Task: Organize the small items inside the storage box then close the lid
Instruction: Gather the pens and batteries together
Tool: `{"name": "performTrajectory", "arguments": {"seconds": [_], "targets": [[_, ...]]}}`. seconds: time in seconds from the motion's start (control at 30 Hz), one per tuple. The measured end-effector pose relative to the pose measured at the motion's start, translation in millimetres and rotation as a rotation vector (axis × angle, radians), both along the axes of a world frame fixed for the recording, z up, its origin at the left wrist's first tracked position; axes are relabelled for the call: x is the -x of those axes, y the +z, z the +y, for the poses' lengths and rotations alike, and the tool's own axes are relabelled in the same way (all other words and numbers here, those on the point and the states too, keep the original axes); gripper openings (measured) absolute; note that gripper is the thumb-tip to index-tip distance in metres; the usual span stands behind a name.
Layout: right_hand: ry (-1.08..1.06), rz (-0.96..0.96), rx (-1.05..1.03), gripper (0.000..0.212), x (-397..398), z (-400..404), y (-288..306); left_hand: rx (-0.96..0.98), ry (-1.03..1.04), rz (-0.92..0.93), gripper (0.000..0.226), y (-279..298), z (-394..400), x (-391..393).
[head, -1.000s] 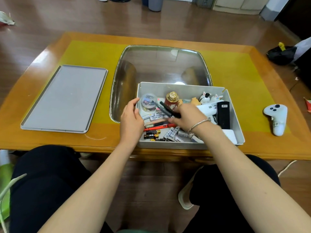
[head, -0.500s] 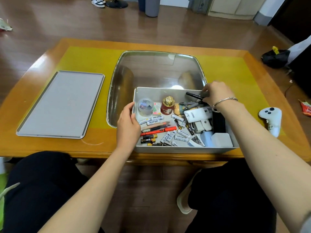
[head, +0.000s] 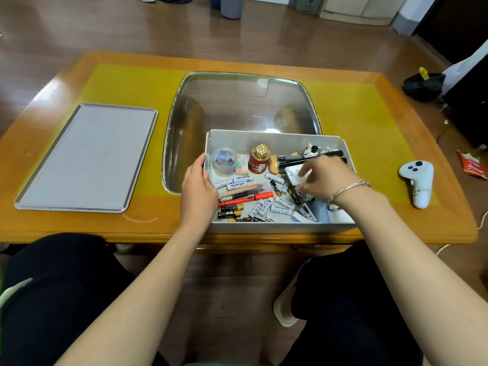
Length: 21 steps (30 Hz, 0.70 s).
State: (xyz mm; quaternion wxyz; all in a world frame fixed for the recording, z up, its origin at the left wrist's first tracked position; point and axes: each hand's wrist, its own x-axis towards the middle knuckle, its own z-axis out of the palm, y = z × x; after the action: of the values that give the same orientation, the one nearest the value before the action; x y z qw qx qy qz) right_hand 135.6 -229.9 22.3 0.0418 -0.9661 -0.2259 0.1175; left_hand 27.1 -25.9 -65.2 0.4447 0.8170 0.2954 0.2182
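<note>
The grey storage box (head: 280,138) sits at the table's near edge, full of small items: several white and black batteries (head: 266,207), red and orange pens (head: 245,195), a clear capsule (head: 224,161), a red jar with a gold cap (head: 260,161) and black markers (head: 309,157) along the far side. My left hand (head: 198,188) holds the box's left wall. My right hand (head: 324,180) is inside the box, its fingers curled round a white device (head: 294,173). The grey lid (head: 87,157) lies flat on the table to the left.
A glass inset (head: 237,101) lies in the table behind the box. A white game controller (head: 418,180) rests on the table at the right. A red packet (head: 472,165) and a black bag (head: 422,85) lie on the floor to the right.
My right hand left the black markers at the box's far side and came back to the middle, where it grips the white device. My left hand stayed on the left wall.
</note>
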Motion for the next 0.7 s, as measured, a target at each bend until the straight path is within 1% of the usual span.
{"name": "performTrajectory", "arguments": {"seconds": [0.1, 0.2, 0.33, 0.4, 0.47, 0.53, 0.63, 0.7], "targets": [[-0.036, 0.140, 0.191, 0.034, 12.5, -2.2, -11.2, 0.009, -0.004, -0.002, 0.042, 0.0, -0.1, -0.4], [-0.070, 0.170, 0.270, 0.033, 12.9, -5.5, -19.9, 0.002, 0.000, -0.004, 0.042, -0.3, -0.3, -0.6], [-0.056, 0.144, 0.361, 0.044, 14.3, -1.1, -29.6, -0.004, -0.003, -0.006, 0.042, -1.1, 0.8, -0.1], [-0.063, 0.123, 0.376, 0.044, 15.4, 1.7, -32.1, -0.016, -0.001, -0.008, 0.041, -0.7, 0.7, 0.3], [-0.075, 0.105, 0.377, 0.037, 15.7, 4.8, -33.7, -0.022, 0.000, -0.012, 0.041, -0.6, 0.4, 0.0], [-0.074, 0.054, 0.404, 0.021, 16.4, 7.8, -37.8, -0.024, 0.003, -0.010, 0.042, -1.3, 0.8, -0.2], [-0.055, -0.016, 0.448, 0.025, 18.0, 10.7, -45.6, -0.019, 0.006, -0.007, 0.042, -2.4, 0.6, -0.8], [-0.043, -0.002, 0.435, 0.025, 17.0, 12.7, -47.3, -0.018, 0.010, -0.005, 0.042, -2.3, 0.6, -0.8]]}}
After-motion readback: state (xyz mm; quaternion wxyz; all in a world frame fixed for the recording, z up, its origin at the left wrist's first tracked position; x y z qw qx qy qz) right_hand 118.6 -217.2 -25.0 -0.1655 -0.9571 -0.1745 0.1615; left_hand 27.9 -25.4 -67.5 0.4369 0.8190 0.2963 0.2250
